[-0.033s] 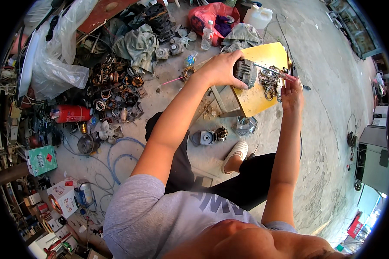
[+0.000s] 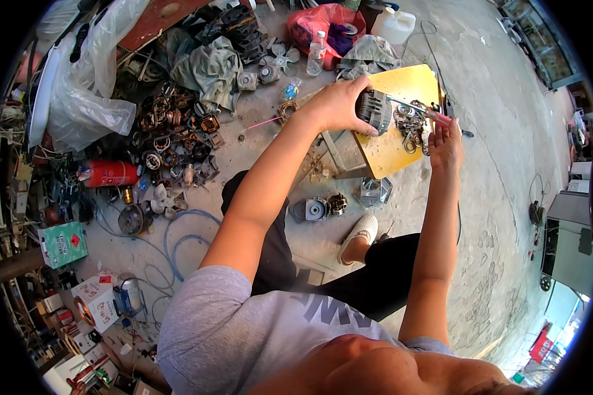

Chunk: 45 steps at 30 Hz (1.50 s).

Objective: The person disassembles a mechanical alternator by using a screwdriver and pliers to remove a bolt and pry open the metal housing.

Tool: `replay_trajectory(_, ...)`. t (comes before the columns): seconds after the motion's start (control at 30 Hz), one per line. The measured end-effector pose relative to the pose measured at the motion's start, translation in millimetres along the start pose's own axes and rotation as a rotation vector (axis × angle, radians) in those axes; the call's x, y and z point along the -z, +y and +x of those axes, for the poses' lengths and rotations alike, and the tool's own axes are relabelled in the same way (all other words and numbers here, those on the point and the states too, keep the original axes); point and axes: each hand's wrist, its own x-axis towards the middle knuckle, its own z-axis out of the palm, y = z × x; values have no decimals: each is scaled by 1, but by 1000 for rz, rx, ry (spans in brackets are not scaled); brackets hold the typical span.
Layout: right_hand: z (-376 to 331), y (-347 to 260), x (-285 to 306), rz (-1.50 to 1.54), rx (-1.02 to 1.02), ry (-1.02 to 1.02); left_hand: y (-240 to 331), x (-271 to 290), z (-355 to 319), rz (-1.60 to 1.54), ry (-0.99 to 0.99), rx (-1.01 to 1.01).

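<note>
My left hand (image 2: 341,105) is wrapped round a dark grey, finned electric motor (image 2: 375,112), steadying it at the left side of a low yellow-topped stool (image 2: 402,79). In my right hand (image 2: 446,146) is a screwdriver (image 2: 440,119) with a reddish see-through handle. Its shaft runs leftward to the motor's right-hand end; the exact contact of the tip is too small to make out. Beside the motor, loose metal rings and small parts (image 2: 412,128) lie in a heap on the yellow top.
A motor housing (image 2: 316,209) sits on the floor near my shoe (image 2: 361,234). Further left are a pile of motor cores (image 2: 168,122), a red cylinder (image 2: 109,173) and blue hose (image 2: 178,243). A water bottle (image 2: 316,54) and a white jug (image 2: 393,25) stand beyond the stool.
</note>
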Motion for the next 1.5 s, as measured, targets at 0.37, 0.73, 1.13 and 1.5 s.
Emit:
replay_trajectory(0.37, 19, 8, 15, 118, 29, -92, 5, 0, 2, 4, -19, 24)
replay_trajectory(0.73, 29, 11, 20, 171, 172, -136, 8, 0, 3, -2, -14, 20)
replay_trajectory(1.13, 26, 8, 22, 144, 179, -211, 8, 1, 3, 0, -21, 1)
replay_trajectory(1.5, 14, 9, 11, 115, 90, -55, 6, 1, 3, 3, -21, 0)
